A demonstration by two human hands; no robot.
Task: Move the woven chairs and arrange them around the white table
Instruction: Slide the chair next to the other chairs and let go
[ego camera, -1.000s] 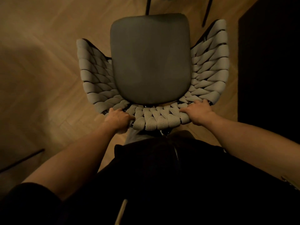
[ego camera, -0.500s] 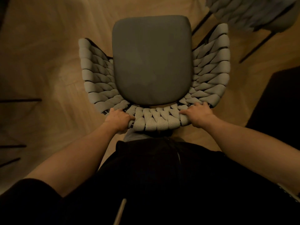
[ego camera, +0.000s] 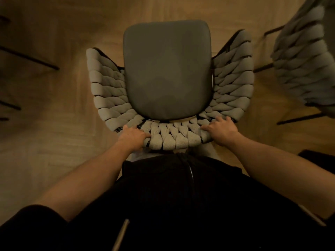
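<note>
1. Since half a second ago, a second woven chair (ego camera: 301, 57) has slid further into view along the right edge, and more thin black legs (ego camera: 29, 58) now show on the wooden floor (ego camera: 54, 142) at left.
2. Seen from above, the woven chair (ego camera: 174, 136) stands directly in front of the person, its grey seat cushion (ego camera: 167, 69) ringed by the pale braided back and arms.
3. Left hand (ego camera: 133, 137) is closed over the top rim of the chair back, left of centre, fingers curled around the weave.
4. Right hand (ego camera: 220, 130) clasps the same rim right of centre, fingers pressed into the braid.
5. Both bare forearms reach forward over dark clothing.
</note>
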